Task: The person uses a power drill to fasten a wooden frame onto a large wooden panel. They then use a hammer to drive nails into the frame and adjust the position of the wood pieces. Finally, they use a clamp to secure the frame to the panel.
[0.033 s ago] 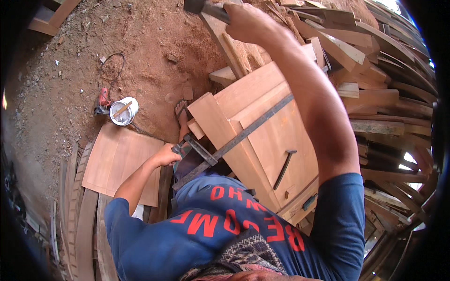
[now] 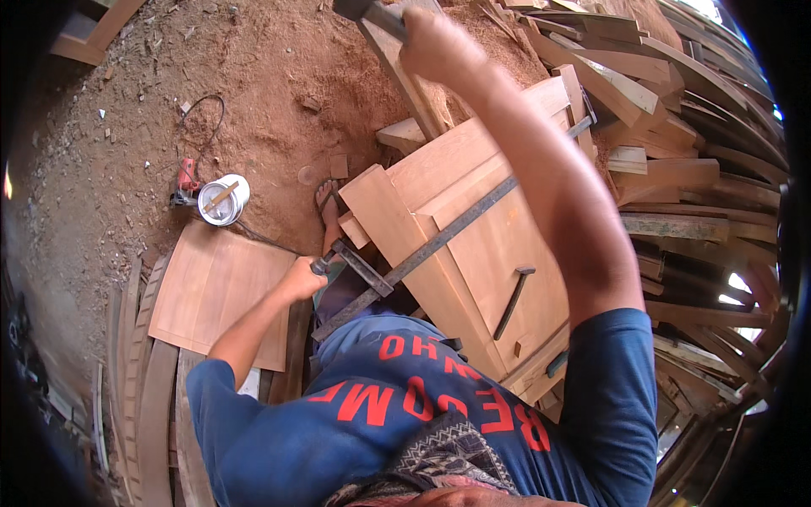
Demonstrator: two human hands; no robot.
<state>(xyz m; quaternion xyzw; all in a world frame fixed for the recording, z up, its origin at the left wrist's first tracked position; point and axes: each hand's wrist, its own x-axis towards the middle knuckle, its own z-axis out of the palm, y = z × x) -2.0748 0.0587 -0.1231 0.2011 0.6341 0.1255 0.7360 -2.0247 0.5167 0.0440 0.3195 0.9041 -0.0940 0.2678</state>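
My left hand (image 2: 302, 279) is closed around the handle of a long dark metal bar clamp (image 2: 456, 228). The clamp lies slantwise across a panelled wooden door or frame (image 2: 507, 262), its screw end close to my lap. My raised right hand (image 2: 439, 46) grips a dark hammer (image 2: 384, 19) beyond the far end of the panel, the head partly cut off by the upper edge. On the panel rest a second, smaller hammer (image 2: 511, 304) with a dark handle and a little wooden block (image 2: 524, 345).
Stacked planks (image 2: 676, 173) crowd the right side. To the left are a flat wooden panel (image 2: 220, 283) on boards, a white bucket (image 2: 224, 201) with a stick across it, and a red corded power tool (image 2: 187, 176). A sawdust-strewn dirt floor (image 2: 279, 93) lies beyond.
My right forearm has shifted slightly left, uncovering more of the clamp's far end. My left hand stays on the clamp handle.
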